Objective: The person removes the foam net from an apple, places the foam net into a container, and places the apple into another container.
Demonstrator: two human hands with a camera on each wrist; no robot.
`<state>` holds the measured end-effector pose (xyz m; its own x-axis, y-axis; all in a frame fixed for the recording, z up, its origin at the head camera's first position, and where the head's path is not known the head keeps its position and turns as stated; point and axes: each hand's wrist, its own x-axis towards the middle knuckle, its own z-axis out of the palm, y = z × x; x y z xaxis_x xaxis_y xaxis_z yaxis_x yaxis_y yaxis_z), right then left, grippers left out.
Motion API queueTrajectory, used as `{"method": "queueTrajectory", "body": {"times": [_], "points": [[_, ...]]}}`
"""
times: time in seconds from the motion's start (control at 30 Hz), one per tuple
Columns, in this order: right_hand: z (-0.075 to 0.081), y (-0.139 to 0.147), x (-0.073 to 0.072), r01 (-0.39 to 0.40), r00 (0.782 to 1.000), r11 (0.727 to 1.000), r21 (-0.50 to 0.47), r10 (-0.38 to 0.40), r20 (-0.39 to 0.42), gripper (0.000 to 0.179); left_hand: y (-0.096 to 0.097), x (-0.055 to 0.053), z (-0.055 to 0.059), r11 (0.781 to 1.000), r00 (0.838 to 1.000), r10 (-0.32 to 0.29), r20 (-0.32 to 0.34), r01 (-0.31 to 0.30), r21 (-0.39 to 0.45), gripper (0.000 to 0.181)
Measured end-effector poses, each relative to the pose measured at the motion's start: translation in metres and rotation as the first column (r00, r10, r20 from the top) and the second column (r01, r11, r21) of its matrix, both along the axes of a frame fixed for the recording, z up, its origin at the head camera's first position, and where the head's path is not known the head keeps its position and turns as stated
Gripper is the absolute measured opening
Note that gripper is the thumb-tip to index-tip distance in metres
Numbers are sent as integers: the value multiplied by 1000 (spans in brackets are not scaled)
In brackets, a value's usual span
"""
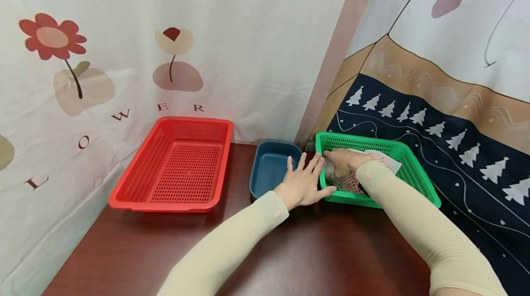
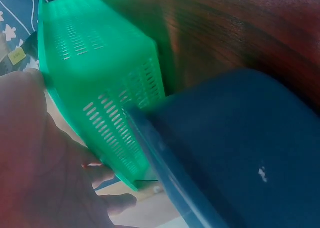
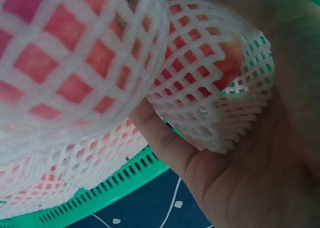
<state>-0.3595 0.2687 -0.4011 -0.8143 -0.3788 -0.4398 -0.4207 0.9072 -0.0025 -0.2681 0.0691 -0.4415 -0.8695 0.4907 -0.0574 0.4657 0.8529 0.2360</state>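
Observation:
My right hand [image 1: 348,161] reaches down into the green basket [image 1: 420,174]. In the right wrist view its thumb and palm curve around a red fruit in a white foam net [image 3: 195,63]. Close beside that, another netted red fruit [image 3: 70,63] fills the upper left, and more foam netting [image 3: 100,153] lies behind. Fingers spread, my left hand [image 1: 301,186] hovers between the blue tub [image 1: 268,171] and the green basket, its fingertips near the basket's left rim. In the left wrist view nothing lies in its palm.
A red perforated basket [image 1: 186,174] stands at the left on the dark brown table [image 1: 331,250]. The blue tub sits between the two baskets. A patterned white curtain [image 1: 265,56] hangs behind, with navy tree-print cloth [image 1: 451,162] along the right side.

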Motion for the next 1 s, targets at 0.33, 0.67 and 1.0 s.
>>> {"method": "queueTrajectory", "body": {"times": [0.33, 0.67, 1.0], "points": [[-6, 0, -6, -18, 1000, 1000, 12, 18, -5, 97, -1, 1, -1, 1000, 1000, -1, -6, 1, 6, 98], [-4, -1, -8, -47, 999, 999, 13, 47, -2, 99, -2, 3, 0, 1000, 1000, 1, -7, -1, 0, 98], [2, 1, -9, -83, 996, 996, -26, 83, 9, 100, -1, 3, 1, 1000, 1000, 4, -20, -4, -13, 98]]}}
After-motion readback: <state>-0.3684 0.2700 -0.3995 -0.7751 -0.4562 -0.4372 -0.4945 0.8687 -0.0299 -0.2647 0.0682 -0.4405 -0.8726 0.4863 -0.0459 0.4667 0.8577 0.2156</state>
